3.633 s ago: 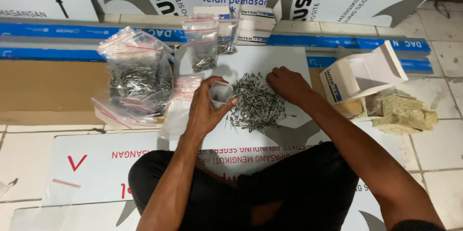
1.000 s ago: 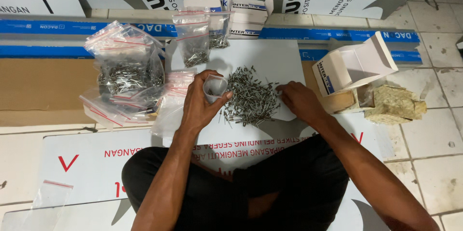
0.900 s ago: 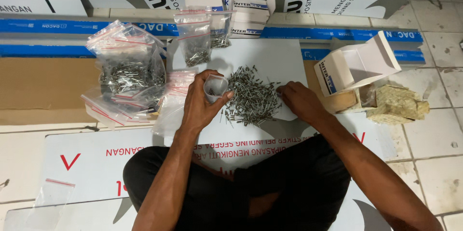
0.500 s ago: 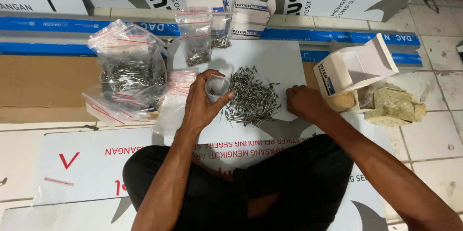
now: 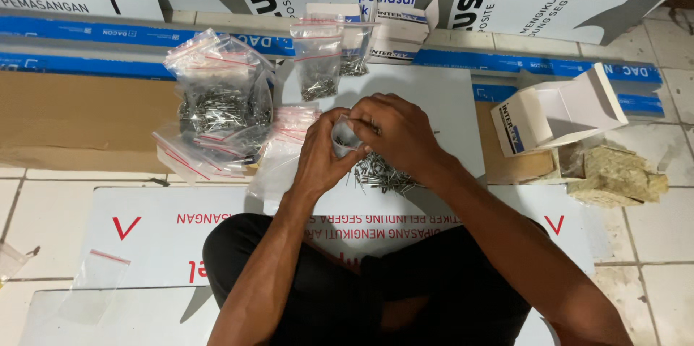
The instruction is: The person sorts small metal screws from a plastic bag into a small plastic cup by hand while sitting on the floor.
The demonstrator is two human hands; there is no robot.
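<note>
My left hand holds a small clear plastic bag open at its mouth. My right hand is over the bag's mouth with fingertips pinched together, and what they hold is hidden. A pile of small metal screws lies on a white sheet just below both hands, partly covered by my right hand.
A heap of filled zip bags of screws lies to the left, with two more bags behind. An open white carton and crumpled brown paper sit right. Empty small bags lie lower left. Blue-and-white boards line the back.
My right hand left the right side of the screw pile and came up to the bag mouth held by my left hand. The left hand stayed about where it was.
</note>
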